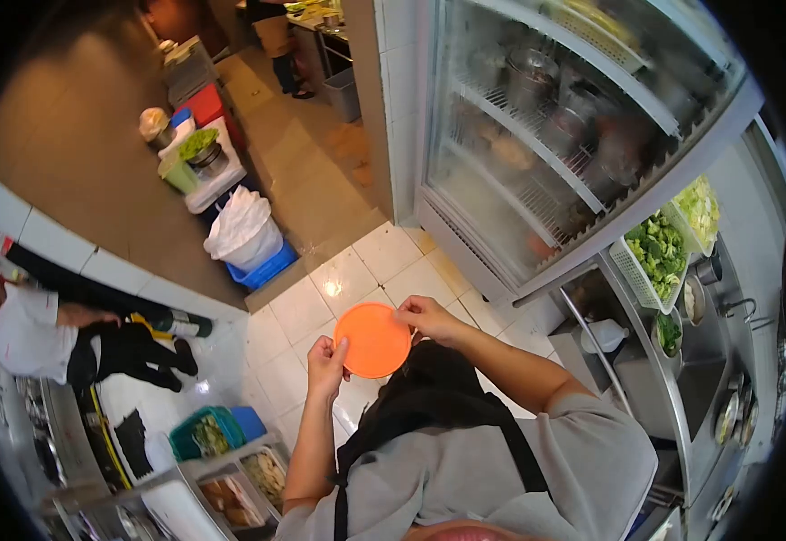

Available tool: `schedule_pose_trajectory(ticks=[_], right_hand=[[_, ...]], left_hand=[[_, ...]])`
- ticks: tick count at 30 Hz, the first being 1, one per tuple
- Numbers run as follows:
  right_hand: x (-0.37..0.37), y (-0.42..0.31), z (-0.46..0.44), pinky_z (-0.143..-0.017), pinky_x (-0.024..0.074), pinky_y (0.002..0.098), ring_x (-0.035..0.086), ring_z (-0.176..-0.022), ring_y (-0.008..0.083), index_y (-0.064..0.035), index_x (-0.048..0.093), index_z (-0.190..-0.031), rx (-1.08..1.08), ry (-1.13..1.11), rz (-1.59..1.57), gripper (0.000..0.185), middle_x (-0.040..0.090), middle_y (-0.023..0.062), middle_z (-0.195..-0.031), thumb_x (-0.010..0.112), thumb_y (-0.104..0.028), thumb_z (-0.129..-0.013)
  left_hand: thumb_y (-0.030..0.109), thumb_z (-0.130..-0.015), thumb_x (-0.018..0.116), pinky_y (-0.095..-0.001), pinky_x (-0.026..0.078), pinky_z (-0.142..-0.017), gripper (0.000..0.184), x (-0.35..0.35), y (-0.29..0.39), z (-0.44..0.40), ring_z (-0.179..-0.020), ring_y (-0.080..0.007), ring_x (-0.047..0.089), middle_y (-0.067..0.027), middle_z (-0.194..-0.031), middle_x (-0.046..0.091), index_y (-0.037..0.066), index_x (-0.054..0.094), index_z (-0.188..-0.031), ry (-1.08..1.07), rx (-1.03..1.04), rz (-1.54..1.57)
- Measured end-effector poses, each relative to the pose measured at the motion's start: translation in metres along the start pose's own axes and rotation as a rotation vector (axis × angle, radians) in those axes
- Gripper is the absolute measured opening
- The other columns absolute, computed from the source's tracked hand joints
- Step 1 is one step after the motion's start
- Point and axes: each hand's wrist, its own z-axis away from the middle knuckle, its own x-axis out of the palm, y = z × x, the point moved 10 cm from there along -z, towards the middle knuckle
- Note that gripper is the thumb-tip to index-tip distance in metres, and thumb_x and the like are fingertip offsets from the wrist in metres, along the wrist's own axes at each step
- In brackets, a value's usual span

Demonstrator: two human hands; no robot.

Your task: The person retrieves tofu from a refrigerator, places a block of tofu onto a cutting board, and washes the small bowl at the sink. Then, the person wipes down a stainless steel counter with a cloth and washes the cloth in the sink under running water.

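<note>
Orange disc held at both edges over open tile

The left hand (325, 368) has its grip closed on the orange disc (374, 341), thumb laid over the near left rim. The right hand (431, 319) has a narrow grip, thumb and fingertips together at the disc's upper right edge. The disc is in front of the dark apron (434, 383), its round edge clear of everything but the hands.

Ahead, open tile floor (271, 335) runs to a blue crate (258, 273) holding a white bag (242, 230). On the right, the glass-door fridge (462, 240) bounds that room. Beyond the right elbow stands a metal table (707, 365) bearing a white basket (641, 275) of greens at its edge. Well apart on the left, a co-worker (37, 329) in white stands near the wall.
</note>
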Motion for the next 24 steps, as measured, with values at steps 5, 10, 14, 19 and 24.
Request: schedule_pose_trajectory(ticks=[5,10,14,19,24], right_hand=[[-0.068,-0.032,-0.067,-0.054,0.0516,0.0318,0.060,-0.069,0.0159,-0.0012,0.057,-0.092,-0.046,0.171,-0.032,0.034,0.059,0.0065,-0.079,0.065,-0.034,-0.089],[-0.160,-0.113,-0.163,-0.069,0.0481,0.0389,0.061,-0.077,0.0275,-0.0023,0.059,-0.088,-0.392,0.410,0.598,0.028,0.063,0.0135,-0.085,0.068,-0.029,-0.083],[-0.168,-0.243,-0.206,-0.097,0.0395,0.0450,0.053,-0.098,0.0333,-0.0030,0.062,-0.093,-0.612,0.573,1.132,0.028,0.059,0.0168,-0.096,0.067,-0.028,-0.080],[-0.175,-0.366,-0.272,-0.109,0.0251,0.0527,0.054,-0.105,0.0331,-0.0046,0.064,-0.095,-0.636,0.823,2.151,0.025,0.062,0.0117,-0.100,0.058,-0.027,-0.085],[-0.259,-0.401,-0.354,-0.109,0.0226,0.0527,0.053,-0.115,0.0320,-0.0065,0.068,-0.106,0.043,0.931,2.487,0.032,0.065,0.0120,-0.111,0.048,-0.028,-0.092]], left_hand=[[0.022,-0.092,0.063,-0.0226,0.037,-0.032,0.031,0.002,0.042,-0.104,-0.039,-0.0090,0.048,-0.0022,-0.055,0.051,0.010,0.041,-0.075,-0.084,-0.018,-0.102],[0.021,-0.093,0.062,-0.0212,0.037,-0.032,0.027,0.000,0.072,-0.196,-0.039,-0.0090,0.049,-0.0033,-0.057,0.054,0.009,0.044,-0.078,-0.126,0.003,-0.147],[0.022,-0.093,0.062,-0.0217,0.036,-0.032,0.027,-0.013,0.105,-0.257,-0.038,-0.0094,0.048,-0.0038,-0.058,0.054,0.008,0.044,-0.079,-0.105,0.071,-0.121],[0.024,-0.093,0.063,-0.0223,0.035,-0.032,0.030,-0.037,0.129,-0.338,-0.038,-0.0090,0.046,-0.0029,-0.055,0.050,0.010,0.042,-0.076,-0.103,0.111,-0.054],[0.024,-0.092,0.063,-0.0236,0.036,-0.032,0.032,-0.041,0.144,-0.421,-0.037,-0.0102,0.046,-0.0034,-0.054,0.050,0.010,0.041,-0.075,-0.219,0.070,-0.115]])
